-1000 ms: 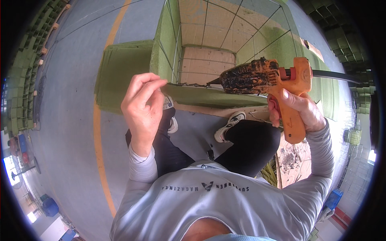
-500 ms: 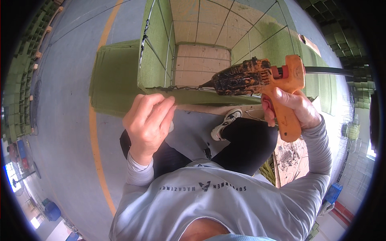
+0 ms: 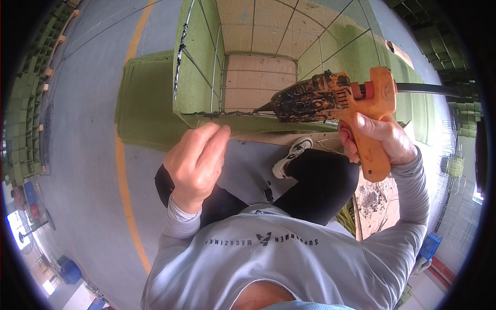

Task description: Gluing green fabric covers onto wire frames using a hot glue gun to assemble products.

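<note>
The right hand [image 3: 380,137] is wrapped tight around the handle of an orange glue gun [image 3: 351,101], held over the near edge of a green box [image 3: 199,93]. Its long body lies level, nozzle pointing to the person's left along that edge. The left hand [image 3: 196,165] holds nothing, fingers loosely curled beside the glue line; hot glue could burn them if they drift closer.

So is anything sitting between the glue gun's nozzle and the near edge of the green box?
Nothing visible. The orange glue gun, held in the right hand, has its nozzle tip right at the dark glue line along the near rim of the green box. The left hand is at that rim too, left of the tip and out of its way.
</note>
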A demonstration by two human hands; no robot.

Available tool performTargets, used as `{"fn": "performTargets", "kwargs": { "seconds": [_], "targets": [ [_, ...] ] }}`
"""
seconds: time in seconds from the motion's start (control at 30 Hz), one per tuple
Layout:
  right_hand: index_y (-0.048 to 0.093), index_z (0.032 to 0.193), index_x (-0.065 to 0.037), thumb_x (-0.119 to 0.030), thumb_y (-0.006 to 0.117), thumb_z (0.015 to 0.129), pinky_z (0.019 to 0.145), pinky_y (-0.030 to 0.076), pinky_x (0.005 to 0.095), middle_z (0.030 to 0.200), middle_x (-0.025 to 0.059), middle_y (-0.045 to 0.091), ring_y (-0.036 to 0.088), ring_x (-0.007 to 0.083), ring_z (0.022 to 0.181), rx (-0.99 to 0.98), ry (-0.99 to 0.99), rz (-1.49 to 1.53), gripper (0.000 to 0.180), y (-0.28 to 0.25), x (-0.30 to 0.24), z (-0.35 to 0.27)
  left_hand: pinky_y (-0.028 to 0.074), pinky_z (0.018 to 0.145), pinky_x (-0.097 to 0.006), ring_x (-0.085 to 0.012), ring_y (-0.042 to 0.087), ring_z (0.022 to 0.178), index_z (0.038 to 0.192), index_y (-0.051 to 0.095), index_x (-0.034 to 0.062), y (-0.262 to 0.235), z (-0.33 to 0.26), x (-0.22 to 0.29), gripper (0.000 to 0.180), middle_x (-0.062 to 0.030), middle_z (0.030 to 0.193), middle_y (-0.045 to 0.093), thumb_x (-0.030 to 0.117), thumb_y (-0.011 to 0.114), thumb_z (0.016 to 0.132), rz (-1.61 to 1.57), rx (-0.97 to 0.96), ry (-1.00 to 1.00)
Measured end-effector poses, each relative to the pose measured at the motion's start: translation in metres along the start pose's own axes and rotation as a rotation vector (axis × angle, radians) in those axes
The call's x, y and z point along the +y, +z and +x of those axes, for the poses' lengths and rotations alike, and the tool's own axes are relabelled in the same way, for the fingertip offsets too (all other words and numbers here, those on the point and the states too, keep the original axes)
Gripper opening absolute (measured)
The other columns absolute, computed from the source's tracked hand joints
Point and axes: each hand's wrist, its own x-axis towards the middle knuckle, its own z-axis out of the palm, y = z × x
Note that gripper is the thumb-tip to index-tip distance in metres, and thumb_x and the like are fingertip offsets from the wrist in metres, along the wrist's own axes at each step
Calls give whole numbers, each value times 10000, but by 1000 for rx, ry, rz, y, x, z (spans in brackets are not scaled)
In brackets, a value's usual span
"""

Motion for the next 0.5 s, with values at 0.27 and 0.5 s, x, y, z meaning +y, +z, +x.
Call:
{"fn": "performTargets", "kwargs": {
  "seconds": [0.27,0.5],
  "targets": [
    [594,948,9,-426,662,934,586,526,299,747,88,611,623,183,624,33,-33,-6,441,1,2,-8,515,544,-282,-192,650,653,859,703,-7,1,-1,3,225,-77,850,651,-97,723,654,-37,10,-40],
    [603,991,23,-422,639,951,687,557,312,805,112,649,680,205,703,27,-91,68,448,6,5,-10,508,548,-287,-194,640,651,855,695,2,4,0,4,212,-67,848,640,-82,730,664,-68,5,-41]
  ]
}}
